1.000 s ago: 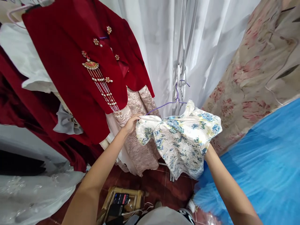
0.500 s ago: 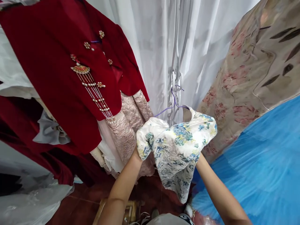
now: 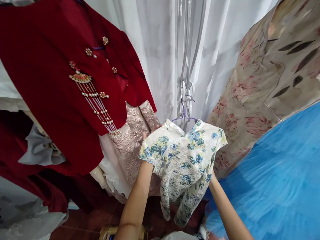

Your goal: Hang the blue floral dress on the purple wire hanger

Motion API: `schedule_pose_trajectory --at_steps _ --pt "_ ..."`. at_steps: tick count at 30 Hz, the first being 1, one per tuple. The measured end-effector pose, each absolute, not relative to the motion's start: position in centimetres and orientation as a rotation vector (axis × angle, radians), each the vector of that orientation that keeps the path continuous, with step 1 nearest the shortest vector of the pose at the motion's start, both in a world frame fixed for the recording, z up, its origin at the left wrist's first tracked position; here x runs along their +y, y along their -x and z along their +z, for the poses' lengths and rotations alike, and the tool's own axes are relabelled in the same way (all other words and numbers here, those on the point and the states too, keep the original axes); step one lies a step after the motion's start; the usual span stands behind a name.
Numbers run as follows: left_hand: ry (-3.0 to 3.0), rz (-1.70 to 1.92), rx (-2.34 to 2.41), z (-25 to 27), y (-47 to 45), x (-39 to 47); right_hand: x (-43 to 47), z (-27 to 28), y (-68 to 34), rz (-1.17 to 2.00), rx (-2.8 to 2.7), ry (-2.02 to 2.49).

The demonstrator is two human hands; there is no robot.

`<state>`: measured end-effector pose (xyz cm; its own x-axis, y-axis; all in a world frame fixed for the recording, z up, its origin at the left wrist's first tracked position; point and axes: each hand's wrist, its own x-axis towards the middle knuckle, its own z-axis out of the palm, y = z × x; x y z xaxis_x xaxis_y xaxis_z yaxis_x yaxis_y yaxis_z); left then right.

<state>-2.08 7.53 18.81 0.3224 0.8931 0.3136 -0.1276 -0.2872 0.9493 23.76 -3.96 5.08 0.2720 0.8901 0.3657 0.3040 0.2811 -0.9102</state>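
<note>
A white top with blue, green and yellow flowers [image 3: 185,156] hangs by its shoulders on a thin purple hanger [image 3: 184,115]. My left hand [image 3: 150,132] reaches behind its left shoulder; a few fingertips show past the cloth edge, holding the fabric. The rest of that hand is covered. On the other side my right hand goes in behind the top's right side, and its fingers are hidden by the cloth. The lower part of the top drapes in folds between my forearms.
White hooks [image 3: 183,90] hang before a white curtain [image 3: 157,60]. To the left are a dark red jacket [image 3: 50,66] with beaded ornaments and a pink brocade garment [image 3: 135,133]. A beige floral dress [image 3: 250,90] and a blue tulle skirt [image 3: 275,173] crowd the right.
The floral top has been spread flatter and straighter, its left shoulder lifted outward. Fingertips of my left hand now show beside it. The view has shifted slightly.
</note>
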Motion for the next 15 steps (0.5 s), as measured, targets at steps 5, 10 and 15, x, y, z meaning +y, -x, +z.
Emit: schedule_pose_trajectory --at_steps 5,10,15 --pt "-1.226 1.141 0.202 22.3 3.4 5.2 -5.8 3.7 -24.9 1.037 -0.544 0.956" --pt "-1.300 1.169 0.347 25.0 3.0 3.3 -4.2 9.7 -22.9 1.117 -0.725 0.794" --pt "-1.285 1.355 0.420 25.7 5.0 2.3 -2.1 15.8 -19.9 1.083 -0.921 0.630"
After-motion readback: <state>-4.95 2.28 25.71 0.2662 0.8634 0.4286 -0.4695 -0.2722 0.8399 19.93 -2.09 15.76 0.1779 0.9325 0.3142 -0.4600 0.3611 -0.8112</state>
